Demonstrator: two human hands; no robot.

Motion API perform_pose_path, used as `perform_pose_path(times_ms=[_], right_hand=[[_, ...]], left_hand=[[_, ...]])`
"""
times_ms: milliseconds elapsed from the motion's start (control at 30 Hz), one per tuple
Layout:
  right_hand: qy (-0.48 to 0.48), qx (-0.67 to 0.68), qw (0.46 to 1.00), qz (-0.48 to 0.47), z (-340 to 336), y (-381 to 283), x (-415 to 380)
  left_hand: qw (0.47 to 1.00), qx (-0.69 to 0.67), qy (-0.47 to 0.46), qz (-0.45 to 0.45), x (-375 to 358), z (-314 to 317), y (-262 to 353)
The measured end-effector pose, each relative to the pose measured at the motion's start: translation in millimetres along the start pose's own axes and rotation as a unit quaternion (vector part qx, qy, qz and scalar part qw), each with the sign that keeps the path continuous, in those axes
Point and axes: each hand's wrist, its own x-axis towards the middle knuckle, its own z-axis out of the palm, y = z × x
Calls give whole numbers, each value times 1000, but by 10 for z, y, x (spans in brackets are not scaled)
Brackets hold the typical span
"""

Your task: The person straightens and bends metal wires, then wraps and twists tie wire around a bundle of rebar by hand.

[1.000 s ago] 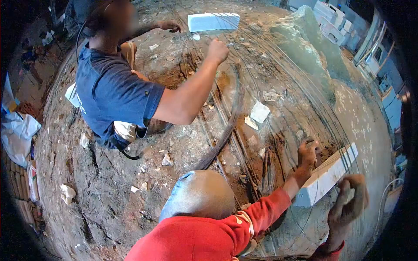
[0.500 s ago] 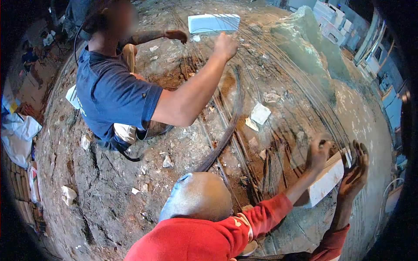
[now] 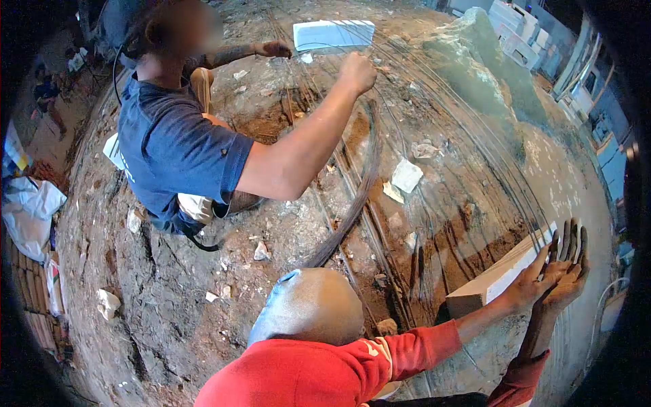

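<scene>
A long block [image 3: 498, 275], white on one face and tan on its side, lies at the right on the ground, where thin dark strands reach its far end. My left hand [image 3: 532, 285] touches the block's white face near its right edge, fingers stretched along it. My right hand [image 3: 566, 275] is just beside it, partly overlapped by the left, with palm turned toward the block and fingers spread upward. Whether the right palm touches the block is hidden. Both arms wear red sleeves [image 3: 427, 349]. Neither hand is wrapped round anything visible.
A co-worker in a navy shirt [image 3: 180, 139] crouches at upper left, one fist raised near a pale block [image 3: 332, 35]. A dark bundle of strands [image 3: 356, 207] crosses the ground. White stone chunks [image 3: 407, 176] lie mid-view. A greenish-grey mound [image 3: 475, 64] rises at upper right.
The block has turned, showing more of its tan side, with its near end further left. My left hand has moved down and right to its edge, beside my right hand, whose fingers have spread.
</scene>
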Motion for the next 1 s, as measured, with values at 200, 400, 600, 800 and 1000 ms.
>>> perform_pose_path(times_ms=[200, 400, 600, 800, 1000], right_hand=[[62, 56, 996, -18, 361, 21, -111], [51, 36, 998, -6, 279, 39, -102], [46, -8, 999, 5, 317, 110, -109], [-193, 138, 971, 23, -142, 114, 47], [64, 65, 996, -21, 262, -68, -33]], left_hand=[[911, -162, 368, 89, 189, -613, 362], [761, -84, 486, 421, 29, -1682, 924], [751, -130, 555, 332, -107, -1712, 1292], [922, -192, 326, 85, 27, -1013, 859], [988, -14, 150, 39, -4, -182, 312]])
